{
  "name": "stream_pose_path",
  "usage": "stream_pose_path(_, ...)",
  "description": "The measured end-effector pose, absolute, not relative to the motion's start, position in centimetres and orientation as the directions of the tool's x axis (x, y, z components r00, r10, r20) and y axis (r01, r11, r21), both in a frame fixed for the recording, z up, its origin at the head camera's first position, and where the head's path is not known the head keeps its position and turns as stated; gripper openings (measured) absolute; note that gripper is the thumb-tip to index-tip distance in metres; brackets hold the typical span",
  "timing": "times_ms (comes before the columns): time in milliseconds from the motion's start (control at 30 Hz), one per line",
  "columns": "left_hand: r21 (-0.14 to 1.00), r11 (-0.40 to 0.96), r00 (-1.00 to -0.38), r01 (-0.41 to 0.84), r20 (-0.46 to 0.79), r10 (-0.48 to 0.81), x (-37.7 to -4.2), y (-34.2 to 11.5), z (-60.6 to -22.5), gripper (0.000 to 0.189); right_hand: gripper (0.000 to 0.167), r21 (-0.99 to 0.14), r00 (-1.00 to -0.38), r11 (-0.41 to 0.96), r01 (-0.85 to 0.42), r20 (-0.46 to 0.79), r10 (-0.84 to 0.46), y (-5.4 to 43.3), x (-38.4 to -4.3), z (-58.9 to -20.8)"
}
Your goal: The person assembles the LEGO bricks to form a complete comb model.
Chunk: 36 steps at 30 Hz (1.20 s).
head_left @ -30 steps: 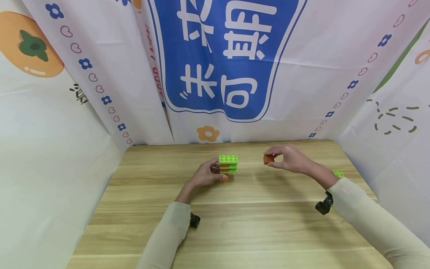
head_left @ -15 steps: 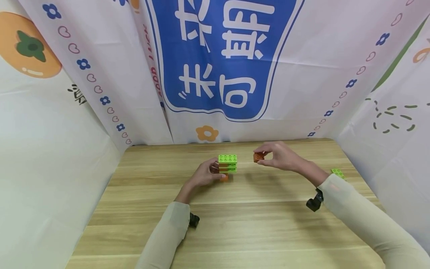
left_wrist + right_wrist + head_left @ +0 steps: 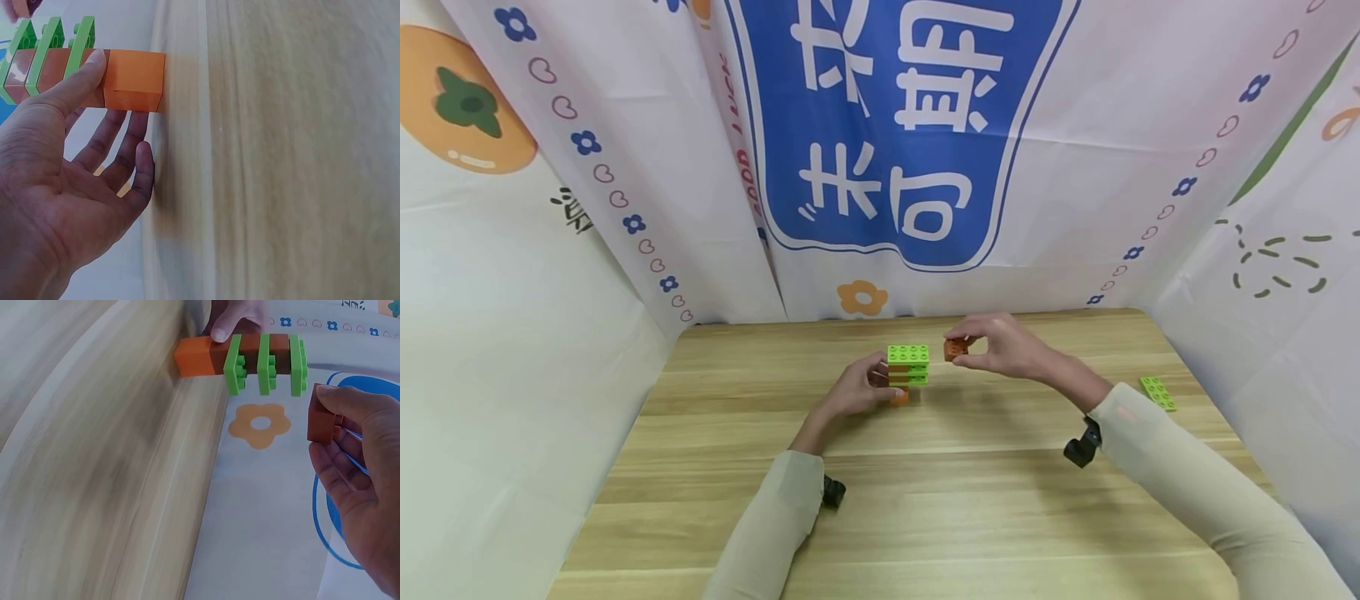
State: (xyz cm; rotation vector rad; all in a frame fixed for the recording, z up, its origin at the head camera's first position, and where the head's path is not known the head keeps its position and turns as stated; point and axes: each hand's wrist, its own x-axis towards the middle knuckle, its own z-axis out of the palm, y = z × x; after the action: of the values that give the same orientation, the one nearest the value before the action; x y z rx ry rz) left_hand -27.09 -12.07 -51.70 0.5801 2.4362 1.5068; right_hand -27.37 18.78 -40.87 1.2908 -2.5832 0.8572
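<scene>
A tower of toy building bricks (image 3: 250, 359) stands on the table, an orange brick (image 3: 134, 80) at its foot. Above that, brown bricks alternate with three wider green studded plates (image 3: 908, 353), one of which tops the stack. My left hand (image 3: 853, 388) holds the tower low down on its left side, thumb against the lower bricks. In my right hand (image 3: 1009, 347) a single brown brick (image 3: 322, 415) is pinched between thumb and fingers, its studs up. The brick is in the air, just right of the tower's top and apart from it.
On the right side of the wooden table (image 3: 880, 517) lies another green studded plate (image 3: 1157, 393). A printed cloth (image 3: 1075, 208) hangs behind the table's back edge, and white cloth walls flank both sides.
My right hand has moved left with the brown brick, closer to the tower. The green plate on the right has come out from behind my right forearm. My left hand stays put.
</scene>
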Motion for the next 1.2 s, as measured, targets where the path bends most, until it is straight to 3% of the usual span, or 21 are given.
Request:
stream_pose_path(867,0.885,0.412,-0.905,0.215,0.022,0.424,-27.1,-11.9,-51.7,0.038,0.037,-0.459,-0.583,0.4,-0.794,0.385,-0.715,14.2,-27.8,-39.9)
stream_pose_path(1200,0.883,0.414,-0.902,0.223,0.025,0.432,-27.0,-12.0,-51.5,0.036,0.035,-0.438,-0.54,0.356,-0.825,0.427,-0.726,12.9,-28.4,-40.2)
